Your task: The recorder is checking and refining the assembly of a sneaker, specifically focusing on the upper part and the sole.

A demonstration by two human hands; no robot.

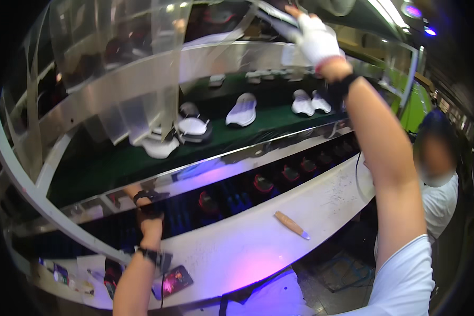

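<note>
My right hand (319, 42), in a white glove with bare fingertips, is raised high at the upper shelf. Its fingers close against a long pale-grey thing (280, 21), blurred, whose kind I cannot make out. Low on the left, my bare left hand (150, 224) reaches into the dark lower conveyor (231, 203); something black lies at its fingers, which are mostly hidden. Ahead, white shoe soles (242, 109) and a dark shoe with a white sole (194, 125) rest on the green upper belt (221, 138). Several black shoe parts with red edges (263, 183) line the lower conveyor.
A brown-handled tool with a pale tip (292, 225) lies on the white bench (237, 250). A phone (175, 282) is by my left forearm. Clear plastic strips (137, 68) hang at the left, near a grey metal frame (37, 200). A person in white (441, 203) is at right.
</note>
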